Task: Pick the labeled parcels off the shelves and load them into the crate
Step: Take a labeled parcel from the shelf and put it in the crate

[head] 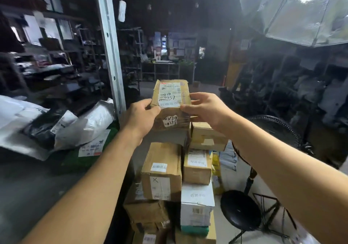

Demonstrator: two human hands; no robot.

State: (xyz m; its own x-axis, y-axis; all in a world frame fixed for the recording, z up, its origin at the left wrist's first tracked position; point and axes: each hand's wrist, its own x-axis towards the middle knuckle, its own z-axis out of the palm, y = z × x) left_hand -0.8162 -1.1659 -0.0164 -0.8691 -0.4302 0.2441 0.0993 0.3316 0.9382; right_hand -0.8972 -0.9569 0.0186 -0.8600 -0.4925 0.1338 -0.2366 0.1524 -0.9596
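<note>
At the centre of the frame, the left hand [143, 117] and right hand [205, 110] pinch opposite sides of a taped brown cardboard parcel [172, 100] bearing white labels with handwritten numbers.

Both hands hold a parcel [172, 102] in the middle of the frame, left hand [140, 118] on its left, right hand [204, 109] on its right. Below it is a stack of boxes [162, 170]. Bags [56, 125] lie on a shelf at the left, and a stool [240, 209] stands lower right.
</note>
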